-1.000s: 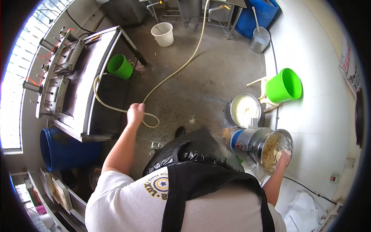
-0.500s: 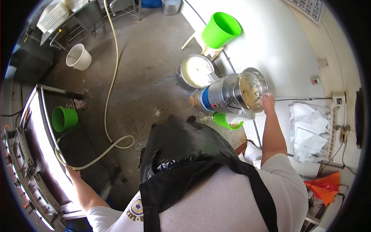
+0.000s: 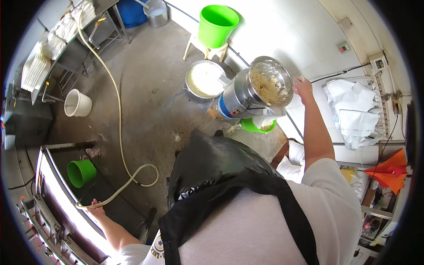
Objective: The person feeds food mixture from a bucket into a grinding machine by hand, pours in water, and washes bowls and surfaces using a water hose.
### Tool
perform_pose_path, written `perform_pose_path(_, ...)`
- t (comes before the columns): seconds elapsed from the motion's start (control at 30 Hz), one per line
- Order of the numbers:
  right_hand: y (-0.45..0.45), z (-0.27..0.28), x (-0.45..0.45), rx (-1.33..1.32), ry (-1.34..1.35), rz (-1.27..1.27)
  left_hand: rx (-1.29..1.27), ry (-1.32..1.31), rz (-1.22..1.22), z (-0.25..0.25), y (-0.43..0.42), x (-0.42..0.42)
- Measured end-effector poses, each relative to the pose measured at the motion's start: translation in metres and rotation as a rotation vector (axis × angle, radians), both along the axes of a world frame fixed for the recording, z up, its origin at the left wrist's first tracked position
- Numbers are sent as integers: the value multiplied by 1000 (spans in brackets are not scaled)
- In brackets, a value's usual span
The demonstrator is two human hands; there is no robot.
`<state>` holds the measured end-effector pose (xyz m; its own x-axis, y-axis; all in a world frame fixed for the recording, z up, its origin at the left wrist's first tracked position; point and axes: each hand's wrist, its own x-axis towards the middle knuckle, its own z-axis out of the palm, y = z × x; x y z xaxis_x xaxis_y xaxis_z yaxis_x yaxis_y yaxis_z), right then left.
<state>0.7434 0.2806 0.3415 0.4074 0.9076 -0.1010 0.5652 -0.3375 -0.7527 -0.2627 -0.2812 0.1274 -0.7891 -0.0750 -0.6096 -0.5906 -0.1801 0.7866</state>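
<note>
My left hand (image 3: pixel 96 209) is at the left, over the edge of the metal-framed table (image 3: pixel 62 176), with its fingers around a pale hose (image 3: pixel 120 119). The hose runs over the floor and makes a loop near the hand. On the right, my right hand (image 3: pixel 302 87) is just beside the rim of a steel hopper, a little apart from it, with curled fingers and pale bits on them. The hopper (image 3: pixel 286 73) tops a metal grinding machine (image 3: pixel 236 95) with a blue band and holds a pale, mushy mass. Whatever the right fingers hold is hidden.
A metal pot (image 3: pixel 187 85) of pale, frothy contents stands beside the machine, with a green tub (image 3: pixel 251 126) below it. Behind is a green bucket (image 3: pixel 216 31) on a cream stool (image 3: pixel 189 48). A white bucket (image 3: pixel 75 106) and another green bucket (image 3: pixel 81 173) are on the left.
My right hand has come off the hopper rim and moved to its right. My left hand has come up with the hose, away from the table edge. The whole view has shifted.
</note>
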Motion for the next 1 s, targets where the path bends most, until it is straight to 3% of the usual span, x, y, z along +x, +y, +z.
perform_pose_path(0.03,14,-14,19,3,6,-12,-80,65,-25,17,23,24)
perform_pose_path(0.07,31,-42,49,119,-164,125,-179,158,-46,29,47,47)
perform_pose_path(0.13,47,-65,70,305,-251,151,-428,219,-288,70,107,102)
perform_pose_path(0.2,62,-105,61,330,-316,29,-450,366,-490,97,167,177)
perform_pose_path(0.23,69,-137,61,279,-462,18,-465,383,-585,108,195,209)
perform_pose_path(0.3,22,-125,17,61,-600,638,-543,426,-796,108,241,260)
perform_pose_path(0.37,33,-147,7,-455,-644,658,-680,522,-1075,92,278,293)
perform_pose_path(0.4,33,-151,6,-451,-625,657,-810,878,-1150,37,288,273)
perform_pose_path(0.43,28,-153,5,-300,-500,601,-809,1155,-1144,13,304,274)
perform_pose_path(0.47,23,-154,4,-152,-376,541,-824,1241,-1141,48,331,318)
perform_pose_path(0.53,15,-138,3,-160,-333,545,-826,1119,-1184,75,379,353)
perform_pose_path(0.67,22,-146,21,-188,-269,611,-746,1156,-1232,125,460,419)
perform_pose_path(0.87,35,-163,33,-226,-252,686,-439,1169,-1293,169,554,534)
perform_pose_path(0.93,32,-155,36,-180,-263,680,-398,1233,-1445,211,568,603)
perform_pose_path(1.0,32,-143,39,-135,-276,676,-483,1037,-1677,260,568,670)
